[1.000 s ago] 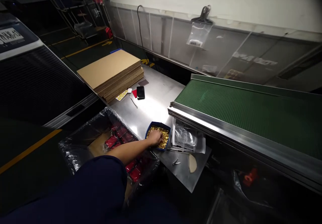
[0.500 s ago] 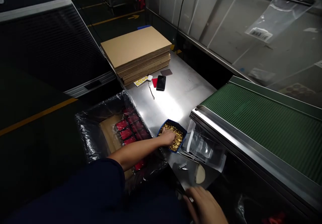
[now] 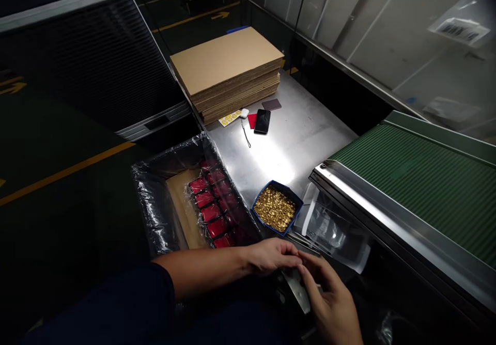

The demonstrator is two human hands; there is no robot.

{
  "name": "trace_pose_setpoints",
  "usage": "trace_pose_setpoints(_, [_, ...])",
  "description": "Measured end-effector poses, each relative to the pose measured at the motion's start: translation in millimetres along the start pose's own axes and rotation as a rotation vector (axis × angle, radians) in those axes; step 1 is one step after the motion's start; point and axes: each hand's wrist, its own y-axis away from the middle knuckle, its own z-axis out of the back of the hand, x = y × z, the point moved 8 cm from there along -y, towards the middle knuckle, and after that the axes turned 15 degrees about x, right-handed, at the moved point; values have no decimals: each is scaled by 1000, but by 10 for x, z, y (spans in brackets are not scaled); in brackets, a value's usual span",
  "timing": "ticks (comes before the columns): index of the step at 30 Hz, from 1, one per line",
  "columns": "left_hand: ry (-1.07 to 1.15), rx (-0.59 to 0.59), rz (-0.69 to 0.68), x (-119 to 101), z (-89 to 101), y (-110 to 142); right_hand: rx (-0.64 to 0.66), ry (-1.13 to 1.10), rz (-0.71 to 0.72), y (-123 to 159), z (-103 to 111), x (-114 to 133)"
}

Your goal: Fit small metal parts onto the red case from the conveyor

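My left hand (image 3: 270, 255) and my right hand (image 3: 330, 294) meet at their fingertips over the near corner of the metal table. Fingers and thumb of each are pinched together; whatever is between them is too small or hidden to make out. Just beyond the hands stands a blue tray (image 3: 253, 212) filled with small gold-coloured metal pieces (image 3: 275, 208). To the left of my left forearm is a carton lined with clear plastic (image 3: 155, 226), holding rows of red packs in clear wrap (image 3: 211, 213).
A stack of cardboard sheets (image 3: 232, 61) rests at the table's far end. Before it lie a black phone (image 3: 262, 121), a red card (image 3: 251, 121) and a yellow sticker sheet (image 3: 230, 118). The green conveyor belt (image 3: 418, 179) borders the right, with a clear plastic bin (image 3: 333, 226) beneath its edge.
My left hand has come out of the tray of gold pieces and back toward me, and its fingertips now meet my right hand's. The view has shifted slightly.
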Motion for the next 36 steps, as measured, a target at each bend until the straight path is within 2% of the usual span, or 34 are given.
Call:
trace_pose_setpoints(2, [165,11,-25,35,-155,77,-16,-28,18,38,34,72])
trace_pose_setpoints(5, [292,29,-15,51,-275,121,-27,-125,-43,103,47,88])
trace_pose_setpoints(10, [350,-25,-18,87,-324,111,-129,-40,16,219,118,221])
trace_pose_setpoints(12, [351,-73,-36,89,-325,105,-191,-51,-14,274,174,211])
trace_pose_setpoints(13, [350,-97,-47,81,-324,104,-215,-108,-82,303,200,151])
trace_pose_setpoints(15, [349,-132,-70,47,-324,107,-250,-292,-308,388,226,-48])
trace_pose_setpoints(18, [365,-130,-117,-40,-347,119,-282,-521,-637,558,199,-277])
trace_pose_setpoints(21, [427,-86,-161,-116,-398,140,-317,-683,-750,630,144,-308])
trace_pose_setpoints(26, [511,-27,-190,-158,-482,168,-433,-1159,-733,612,-83,-173])
trace_pose_setpoints(32, [552,6,-216,-162,-539,179,-445,-1234,-693,602,-101,-60])
trace_pose_setpoints(36, [513,-5,-223,-181,-559,200,-482,-1236,-736,652,-76,-91])
